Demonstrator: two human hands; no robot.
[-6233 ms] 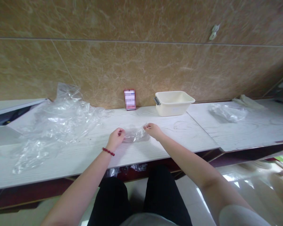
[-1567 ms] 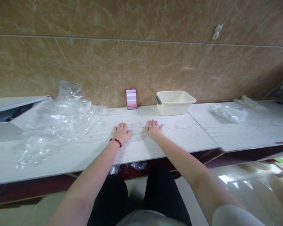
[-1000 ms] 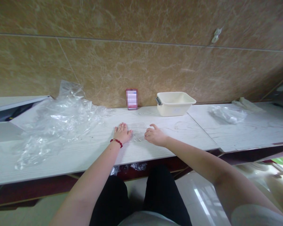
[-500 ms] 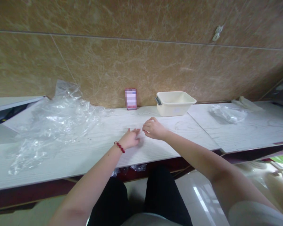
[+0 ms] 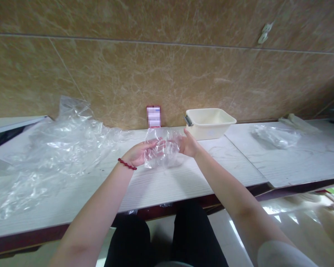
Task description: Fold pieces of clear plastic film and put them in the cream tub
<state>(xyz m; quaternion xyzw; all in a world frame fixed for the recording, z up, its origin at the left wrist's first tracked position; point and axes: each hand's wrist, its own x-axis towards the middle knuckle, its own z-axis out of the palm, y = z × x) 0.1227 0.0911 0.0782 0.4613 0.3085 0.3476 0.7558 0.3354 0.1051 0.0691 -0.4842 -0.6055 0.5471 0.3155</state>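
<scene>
A small clear plastic bag (image 5: 167,157) is held up above the white wood-grain counter. My left hand (image 5: 140,152), with a red bead bracelet at the wrist, is closed on its left side, the thumb in front and the fingers showing through the film. At the bag's right side, my right hand (image 5: 189,145) has its thumb raised and its fingers stretched towards the plastic. Whether those fingers are inside or behind the film, I cannot tell. Just behind the bag, a phone (image 5: 154,115) with a blurred screen leans on the wall.
A cream plastic bin (image 5: 208,129) with a grey handle stands right of the phone. To the left lies a large heap of clear plastic (image 5: 72,144) beside an open white box (image 5: 19,129). More clear plastic (image 5: 277,136) rests at the right. The counter's front edge runs before my knees.
My hands were bare and close together low over the counter; now a clear bag is between them. The left hand has moved left, the right slightly right and up.
</scene>
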